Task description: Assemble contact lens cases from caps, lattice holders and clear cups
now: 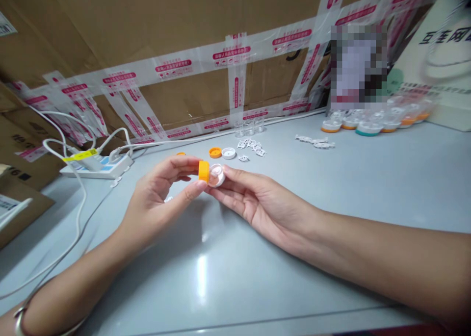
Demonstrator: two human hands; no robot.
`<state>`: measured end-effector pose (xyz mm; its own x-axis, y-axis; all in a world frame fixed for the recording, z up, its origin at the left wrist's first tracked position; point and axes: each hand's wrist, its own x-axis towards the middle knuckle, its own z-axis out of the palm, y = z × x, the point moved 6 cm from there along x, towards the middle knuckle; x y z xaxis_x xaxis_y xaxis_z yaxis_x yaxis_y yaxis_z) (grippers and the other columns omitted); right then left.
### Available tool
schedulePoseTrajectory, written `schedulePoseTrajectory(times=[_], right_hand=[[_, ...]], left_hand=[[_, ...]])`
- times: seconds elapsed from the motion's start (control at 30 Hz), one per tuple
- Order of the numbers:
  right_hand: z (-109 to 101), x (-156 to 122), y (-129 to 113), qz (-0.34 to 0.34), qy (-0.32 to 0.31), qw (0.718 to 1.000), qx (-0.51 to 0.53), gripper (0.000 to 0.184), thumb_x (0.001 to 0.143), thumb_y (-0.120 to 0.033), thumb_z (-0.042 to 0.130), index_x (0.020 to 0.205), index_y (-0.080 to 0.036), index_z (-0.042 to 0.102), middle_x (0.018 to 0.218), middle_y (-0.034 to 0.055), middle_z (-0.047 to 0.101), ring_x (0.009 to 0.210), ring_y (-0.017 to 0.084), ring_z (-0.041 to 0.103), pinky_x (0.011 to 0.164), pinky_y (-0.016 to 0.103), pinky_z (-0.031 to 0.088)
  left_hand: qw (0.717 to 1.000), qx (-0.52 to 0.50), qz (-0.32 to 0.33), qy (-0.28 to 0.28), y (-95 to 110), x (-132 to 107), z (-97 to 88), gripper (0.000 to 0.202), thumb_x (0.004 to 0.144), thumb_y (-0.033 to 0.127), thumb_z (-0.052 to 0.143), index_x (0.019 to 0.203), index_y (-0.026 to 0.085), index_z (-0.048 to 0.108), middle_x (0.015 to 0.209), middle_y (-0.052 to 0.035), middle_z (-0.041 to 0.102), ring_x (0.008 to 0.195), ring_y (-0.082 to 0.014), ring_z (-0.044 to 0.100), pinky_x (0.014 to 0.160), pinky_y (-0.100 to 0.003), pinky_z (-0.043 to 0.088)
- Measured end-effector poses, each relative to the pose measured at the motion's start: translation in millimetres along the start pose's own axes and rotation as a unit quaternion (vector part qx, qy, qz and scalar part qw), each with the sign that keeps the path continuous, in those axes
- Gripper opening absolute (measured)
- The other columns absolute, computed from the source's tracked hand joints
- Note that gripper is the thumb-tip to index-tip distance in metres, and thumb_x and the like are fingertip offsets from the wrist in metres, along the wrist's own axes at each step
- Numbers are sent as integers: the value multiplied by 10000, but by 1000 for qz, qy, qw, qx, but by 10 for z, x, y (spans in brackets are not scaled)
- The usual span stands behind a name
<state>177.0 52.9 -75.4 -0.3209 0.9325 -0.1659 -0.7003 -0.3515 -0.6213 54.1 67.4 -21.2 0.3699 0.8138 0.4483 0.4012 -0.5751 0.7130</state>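
Above the table, my left hand (158, 186) pinches an orange cap (203, 171) between thumb and fingers. My right hand (257, 196) grips a small clear round piece with a white end (217, 175), which meets the cap's right side. Whether the two are joined I cannot tell. Just beyond my hands lie another orange cap (215, 152) and a white cap (228, 153). Small white openwork plastic parts (252, 145) are scattered behind them, near several clear cylinders (249, 127). Part of one more orange piece (181, 154) shows behind my left fingers.
A white power strip (99, 167) with plugged-in cables stands at the left. Large taped cardboard boxes (147, 27) line the back. More white parts (315, 141) lie right of centre. Several clear-topped pieces with orange or teal bases (369, 129) stand by a paper bag (441, 76).
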Motion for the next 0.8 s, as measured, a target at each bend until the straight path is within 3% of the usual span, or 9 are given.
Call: schedulePoseTrajectory(times=[0.17, 0.37, 0.6, 0.8], right_hand=[[34, -9, -11, 11, -14, 1000, 18, 129, 829, -148, 548, 820, -102, 669, 856, 52, 683, 857, 103, 645, 896, 227, 505], [73, -18, 4, 22, -37, 999, 18, 137, 822, -145, 551, 873, -112, 674, 863, 49, 692, 846, 96, 646, 870, 217, 514], [75, -24, 25, 32, -37, 998, 28, 137, 824, -130, 546, 794, -112, 678, 789, 33, 686, 767, 76, 644, 813, 193, 531], [91, -30, 30, 33, -51, 998, 23, 133, 817, -130, 553, 848, -108, 680, 847, 48, 693, 829, 94, 651, 879, 220, 506]], left_hand=[[999, 6, 45, 20, 67, -20, -103, 240, 793, 334, 613, 983, 201, 552, 1017, -76, 651, 955, -225, 613, 838, -370, 504], [986, 10, 152, -72, 193, -80, -61, 256, 808, 249, 584, 1052, 223, 509, 1093, -88, 621, 1082, -249, 560, 941, -429, 453], [983, 14, 152, -99, 213, -76, -33, 261, 819, 217, 564, 1071, 227, 495, 1095, -86, 617, 1078, -242, 562, 950, -437, 450], [990, -15, 112, -85, 147, -68, -79, 248, 821, 310, 563, 1052, 236, 514, 1077, -84, 628, 1082, -267, 559, 944, -458, 458]])
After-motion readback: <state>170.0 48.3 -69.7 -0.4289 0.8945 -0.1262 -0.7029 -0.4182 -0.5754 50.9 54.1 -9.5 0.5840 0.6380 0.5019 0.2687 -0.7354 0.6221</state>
